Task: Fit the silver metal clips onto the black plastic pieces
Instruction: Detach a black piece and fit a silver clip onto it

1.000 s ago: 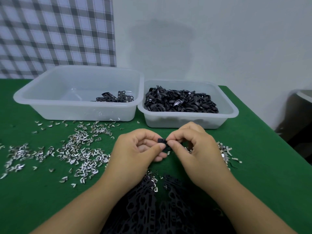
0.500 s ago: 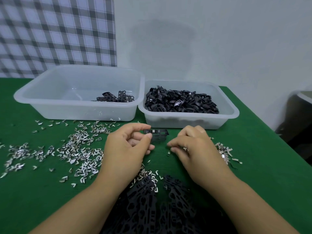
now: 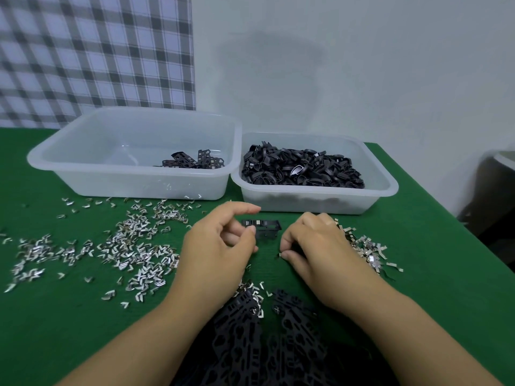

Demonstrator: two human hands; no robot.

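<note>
My left hand (image 3: 223, 243) pinches the left end of a black plastic piece (image 3: 263, 229) with silver clips along its top edge, just above the green table. My right hand (image 3: 317, 246) has come off that piece and rests with curled fingers on the table. Its fingertips touch down beside one small silver clip (image 3: 279, 255); whether they hold a clip is hidden. Loose silver clips (image 3: 133, 246) lie scattered to the left, and a smaller heap of clips (image 3: 367, 250) lies behind my right hand. A pile of black plastic pieces (image 3: 267, 338) lies between my forearms.
Two translucent tubs stand at the back. The left tub (image 3: 83, 179) holds a few black pieces with clips on them, and the right tub (image 3: 387, 188) is full of black plastic loops. The table's right edge (image 3: 473, 240) drops off beside a dark object.
The hands held the black piece together, then parted. The left hand keeps the piece, now turned broadside. The right hand dropped to the table by the clips.
</note>
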